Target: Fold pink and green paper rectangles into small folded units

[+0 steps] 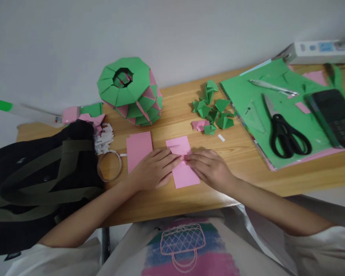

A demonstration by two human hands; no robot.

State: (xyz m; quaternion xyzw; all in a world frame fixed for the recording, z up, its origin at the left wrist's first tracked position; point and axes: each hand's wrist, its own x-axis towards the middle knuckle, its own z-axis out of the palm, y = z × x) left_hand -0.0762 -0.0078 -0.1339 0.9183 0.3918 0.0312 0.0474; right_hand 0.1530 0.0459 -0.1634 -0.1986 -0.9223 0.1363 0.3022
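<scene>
My left hand [155,169] and my right hand [211,168] meet at the middle of a pink paper sheet [186,178] on the wooden table. The fingertips of both are pressed together on a raised, creased bit of pink paper there; whether it is a fold of this sheet or a separate piece I cannot tell. Under and behind my left hand lies a stack of pink paper rectangles [139,149], partly covered by the hand. Beyond my right hand sit several small folded green paper pieces [224,122] and a folded pink paper piece [200,125].
A round green-and-pink folded paper structure [138,96] stands near the wall. At left are a black bag [46,168], a roll of tape [109,166] and white scraps [104,138]. Scissors [284,134], a pen [273,87] and a calculator [336,117] rest on green sheets [247,92].
</scene>
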